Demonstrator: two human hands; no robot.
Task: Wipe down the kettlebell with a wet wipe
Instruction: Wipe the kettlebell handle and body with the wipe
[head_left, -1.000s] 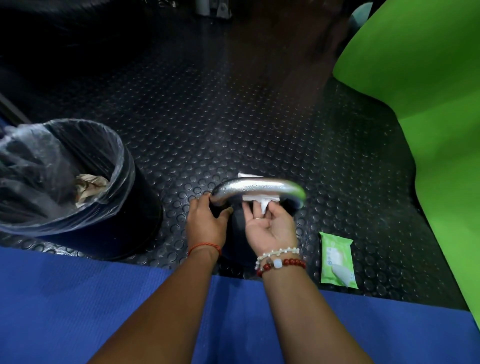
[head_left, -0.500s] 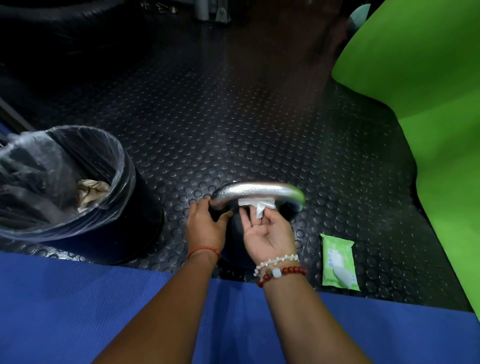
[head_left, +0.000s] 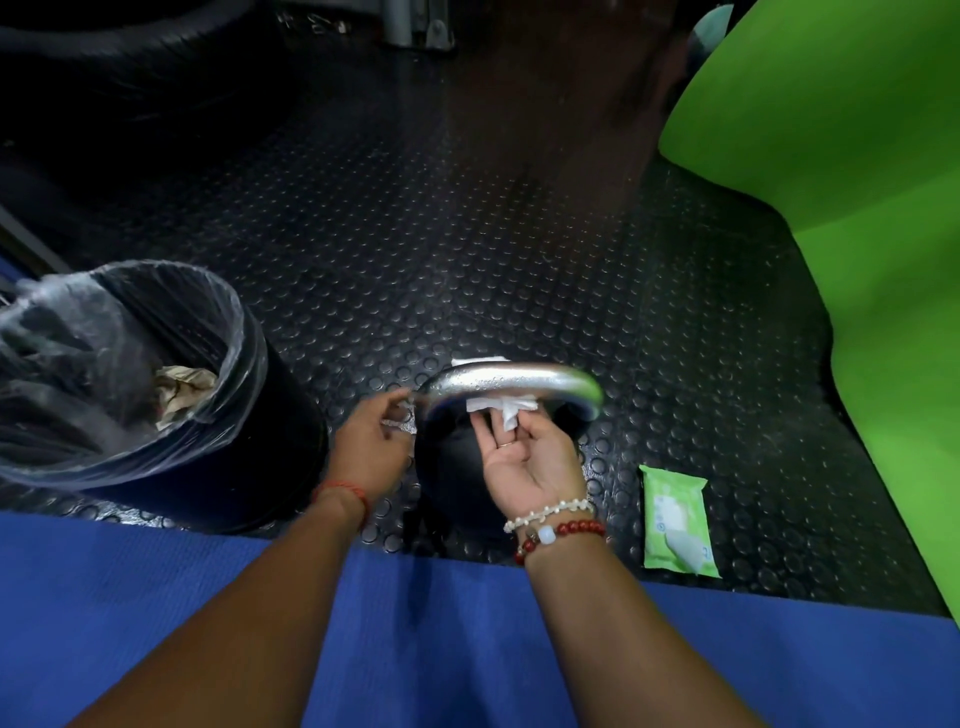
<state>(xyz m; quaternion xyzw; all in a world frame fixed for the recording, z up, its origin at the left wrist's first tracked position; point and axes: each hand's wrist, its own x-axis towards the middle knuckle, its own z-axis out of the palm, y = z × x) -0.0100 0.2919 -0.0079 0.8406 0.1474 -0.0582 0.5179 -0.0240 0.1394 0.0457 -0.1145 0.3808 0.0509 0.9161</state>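
A black kettlebell (head_left: 451, 470) with a shiny silver handle (head_left: 519, 379) stands on the studded black floor just beyond the blue mat. A white wet wipe (head_left: 501, 406) is wrapped around the middle of the handle. My right hand (head_left: 524, 457), palm up, pinches the wipe from below with its fingertips. My left hand (head_left: 371, 444) is blurred beside the left end of the handle, its fingers loosely curled; whether it touches the handle I cannot tell.
A black bin (head_left: 223, 447) lined with clear plastic and holding crumpled paper stands at the left. A green wet wipe pack (head_left: 675, 519) lies on the floor at the right. A large green object (head_left: 857, 234) fills the right side. A blue mat (head_left: 156, 597) lies nearest me.
My left hand has come off the left end of the handle and shifted slightly left. The right hand stays under the handle with the wipe, which now also shows above the handle.
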